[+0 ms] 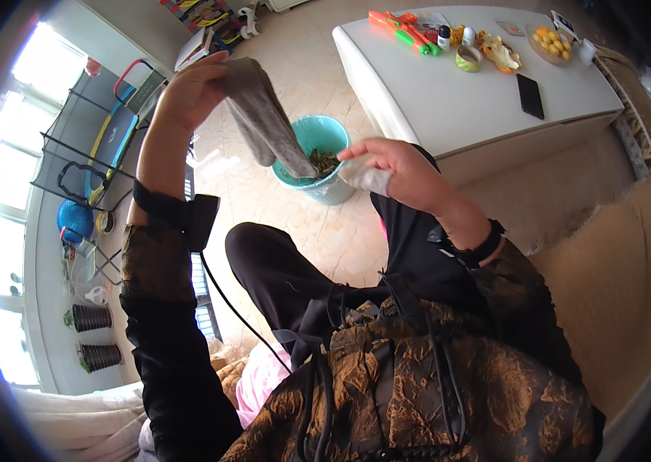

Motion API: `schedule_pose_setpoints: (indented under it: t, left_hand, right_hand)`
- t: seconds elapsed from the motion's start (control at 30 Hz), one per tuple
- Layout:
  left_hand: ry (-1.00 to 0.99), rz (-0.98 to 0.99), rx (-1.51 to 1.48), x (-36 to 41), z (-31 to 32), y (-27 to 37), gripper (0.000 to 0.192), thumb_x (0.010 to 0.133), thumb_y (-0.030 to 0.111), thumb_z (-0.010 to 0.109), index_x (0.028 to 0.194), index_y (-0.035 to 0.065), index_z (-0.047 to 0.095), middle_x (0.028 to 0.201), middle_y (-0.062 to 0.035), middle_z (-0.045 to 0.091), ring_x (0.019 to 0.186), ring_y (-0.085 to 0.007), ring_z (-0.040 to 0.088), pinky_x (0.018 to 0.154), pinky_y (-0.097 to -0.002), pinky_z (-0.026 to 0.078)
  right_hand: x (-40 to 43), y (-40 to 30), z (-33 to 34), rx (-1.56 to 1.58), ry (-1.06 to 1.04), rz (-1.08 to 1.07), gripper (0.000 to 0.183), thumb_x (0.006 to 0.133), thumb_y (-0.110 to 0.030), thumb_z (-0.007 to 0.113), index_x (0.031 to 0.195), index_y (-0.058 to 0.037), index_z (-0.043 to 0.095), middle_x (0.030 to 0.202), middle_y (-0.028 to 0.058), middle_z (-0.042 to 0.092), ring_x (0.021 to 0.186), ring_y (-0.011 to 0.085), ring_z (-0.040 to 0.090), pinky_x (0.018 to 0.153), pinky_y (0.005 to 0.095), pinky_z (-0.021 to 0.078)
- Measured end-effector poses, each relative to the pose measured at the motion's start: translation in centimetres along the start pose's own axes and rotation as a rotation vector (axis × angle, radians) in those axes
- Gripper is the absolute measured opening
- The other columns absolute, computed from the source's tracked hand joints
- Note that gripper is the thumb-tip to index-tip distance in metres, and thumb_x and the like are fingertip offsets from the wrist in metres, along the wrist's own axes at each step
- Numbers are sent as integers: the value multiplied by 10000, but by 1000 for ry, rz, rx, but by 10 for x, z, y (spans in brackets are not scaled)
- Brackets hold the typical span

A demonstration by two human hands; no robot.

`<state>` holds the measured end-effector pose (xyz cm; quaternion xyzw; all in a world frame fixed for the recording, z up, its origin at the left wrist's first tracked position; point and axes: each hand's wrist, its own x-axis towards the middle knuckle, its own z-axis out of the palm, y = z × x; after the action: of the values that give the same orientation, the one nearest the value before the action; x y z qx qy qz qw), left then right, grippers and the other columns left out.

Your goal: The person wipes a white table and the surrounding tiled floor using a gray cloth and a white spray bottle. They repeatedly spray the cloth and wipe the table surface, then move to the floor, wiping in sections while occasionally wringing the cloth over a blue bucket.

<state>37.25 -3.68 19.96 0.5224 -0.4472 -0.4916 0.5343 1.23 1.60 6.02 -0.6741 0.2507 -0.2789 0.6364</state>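
My left hand [195, 95] is raised at the upper left with a pair of grey-brown socks [264, 110] in its grip. The socks hang slantwise, and their lower end overlaps the opening of a turquoise bin [331, 193] in this view; I cannot tell if they touch it. Dry greenish-brown scraps [325, 163] lie inside the bin, which has a clear plastic liner. Just right of the bin, my right hand [415, 176] holds a small pale grey cloth [364, 175], perhaps a sock, slightly blurred under the fingers.
A white table [464, 104] at the upper right carries a black phone [530, 96], a bowl of yellow fruit [550, 43], tape [468, 58], orange peel [501, 53] and an orange-green toy [403, 32]. A tan sofa [597, 242] is at right. Leftward stand a folded trampoline [109, 138] and plant pots [92, 317].
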Motion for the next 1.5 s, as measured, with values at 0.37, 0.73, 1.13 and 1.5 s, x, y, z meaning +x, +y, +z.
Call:
schedule_pose_setpoints:
  t: [0.37, 0.73, 1.13, 1.5]
  left_hand:
    - [-414, 191, -242, -74, 63, -25, 549, 986, -84, 441, 1525, 5, 493, 1380, -185, 613, 1245, -285, 635, 1080, -420, 521]
    - [-235, 395, 247, -120, 90, -72, 577, 973, -18, 653, 1518, 136, 545, 1282, -95, 684, 1164, -191, 664, 1060, -370, 539]
    - [-65, 356, 90, -132, 38, -89, 356, 958, 167, 749, 1308, 105, 733, 879, 48, 627, 824, -54, 538, 731, -235, 432]
    - [-337, 246, -251, -137, 40, -169, 859, 1029, 686, 468, 1565, 15, 436, 1545, -162, 509, 1476, -285, 409, 1248, -420, 286]
  right_hand:
    - [50, -52, 36, 84, 353, -304, 390, 977, -221, 760, 1248, 38, 652, 1067, 118, 733, 976, 149, 695, 836, 268, 557]
    - [28, -52, 31, 655, 163, -150, 303, 1012, -365, 700, 1154, -98, 686, 1062, -1, 684, 1025, 155, 637, 957, 364, 505]
    - [32, -49, 3, 757, -18, -47, 613, 981, -522, 667, 1307, -8, 595, 1231, 109, 690, 1134, 245, 636, 1076, 432, 448]
    - [22, -96, 33, 766, -258, -66, 746, 1000, -587, 601, 1414, 31, 540, 1370, 191, 653, 1274, 296, 606, 1156, 484, 399]
